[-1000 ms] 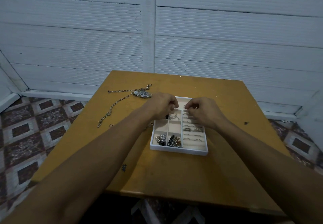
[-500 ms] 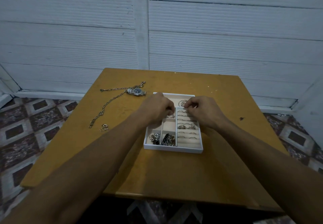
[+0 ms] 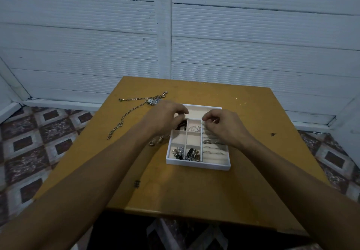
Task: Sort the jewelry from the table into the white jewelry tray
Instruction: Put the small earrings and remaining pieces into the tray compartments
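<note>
- Tray placement: the white jewelry tray (image 3: 196, 164) sits on the table (image 3: 214, 195), a little right of centre. Its near-left compartments hold clustered pieces, and its right-hand column of rolls carries several rings (image 3: 209, 141).
- Right hand (image 3: 224, 127): it hovers over the far end of the ring column, thumb and forefinger tips drawn together. We note a pale glint at the tips, but we cannot tell whether a ring is pinched there.
- Left hand (image 3: 165, 118): it is over the tray's far-left corner with fingers curled downward. The fingers hide what lies beneath, so we cannot tell whether it is grasping anything.
- Jewelry not yet in the tray: all of it lies to the left.
  - The watch (image 3: 154, 101) is just beyond the left knuckles.
  - The chain (image 3: 124, 116) stretches away from the watch.
  - A small cluster (image 3: 155, 142) lies just beside the tray's left wall, under the left wrist.
  - A dark piece (image 3: 137, 184) lies well apart, toward the near edge.
- Governing relation: the chain's long axis runs diagonally, from far-right at the watch to near-left. We judge the left hand the nearer to every loose piece — the right would have to cross the tray to reach any of them.
</note>
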Available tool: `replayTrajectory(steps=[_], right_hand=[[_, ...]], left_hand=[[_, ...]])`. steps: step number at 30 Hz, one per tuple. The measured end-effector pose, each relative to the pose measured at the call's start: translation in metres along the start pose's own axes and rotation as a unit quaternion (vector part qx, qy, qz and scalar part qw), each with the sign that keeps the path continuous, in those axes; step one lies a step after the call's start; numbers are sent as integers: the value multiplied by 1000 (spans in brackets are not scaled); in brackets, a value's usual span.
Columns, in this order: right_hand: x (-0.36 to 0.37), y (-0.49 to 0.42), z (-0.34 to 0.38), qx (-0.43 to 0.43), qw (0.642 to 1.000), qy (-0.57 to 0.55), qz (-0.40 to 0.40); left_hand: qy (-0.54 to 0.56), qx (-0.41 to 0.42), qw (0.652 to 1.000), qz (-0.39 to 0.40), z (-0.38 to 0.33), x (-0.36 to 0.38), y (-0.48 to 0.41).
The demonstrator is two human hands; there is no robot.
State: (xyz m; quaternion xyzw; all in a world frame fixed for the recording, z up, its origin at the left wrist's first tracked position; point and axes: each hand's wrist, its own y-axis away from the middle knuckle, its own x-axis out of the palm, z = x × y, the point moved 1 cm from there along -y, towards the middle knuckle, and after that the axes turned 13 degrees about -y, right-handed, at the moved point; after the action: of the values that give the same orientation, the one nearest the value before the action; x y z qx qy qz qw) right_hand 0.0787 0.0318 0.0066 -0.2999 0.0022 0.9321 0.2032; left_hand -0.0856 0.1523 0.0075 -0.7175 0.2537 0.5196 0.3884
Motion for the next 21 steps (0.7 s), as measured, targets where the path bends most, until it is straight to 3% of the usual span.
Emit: replayTrajectory(steps=[8, 16, 21], right_hand=[[47, 12, 35, -41, 995, 26, 81], [110, 14, 61, -111, 972, 177, 109], [134, 8, 69, -98, 952, 261, 129]], left_hand=[[-26, -89, 994, -60, 53, -32, 89], [-49, -170, 983, -42, 63, -20, 162], [-49, -188, 980, -36, 61, -6, 185]])
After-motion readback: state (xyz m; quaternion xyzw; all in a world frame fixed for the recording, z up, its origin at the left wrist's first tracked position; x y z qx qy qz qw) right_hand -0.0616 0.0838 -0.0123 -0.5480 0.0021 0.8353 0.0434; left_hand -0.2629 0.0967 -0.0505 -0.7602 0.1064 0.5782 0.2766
